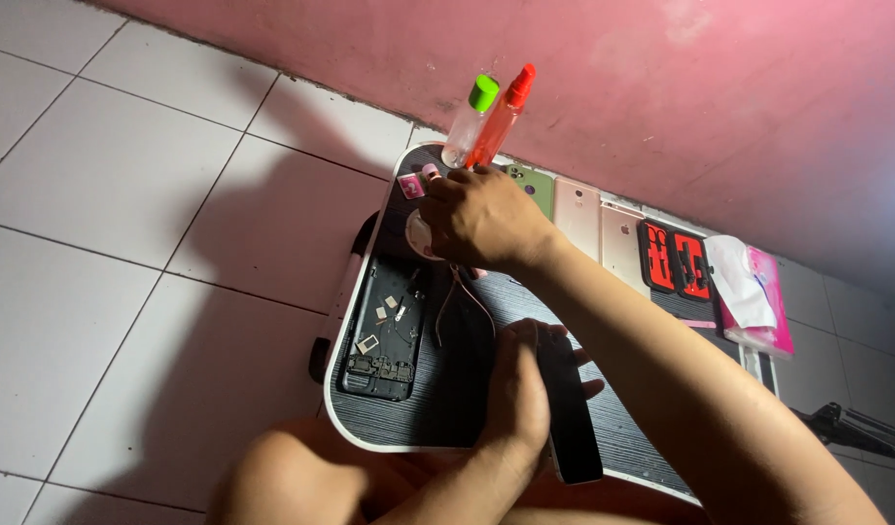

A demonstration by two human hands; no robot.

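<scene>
My left hand grips a dark phone on its edge above the near part of a small black lap table. My right hand reaches across to the table's far end, where a clear bottle with a green cap and a thinner bottle of orange liquid with a red cap stand. The fingers rest near the bottles' bases; what they hold is hidden. An opened phone frame with small loose parts lies on the table's left side.
Along the pink wall lie a green phone back, two pale phones, an open red and black tool case and a pink tissue pack. Pink-handled pliers lie on the table. White floor tiles spread left. My knee is below.
</scene>
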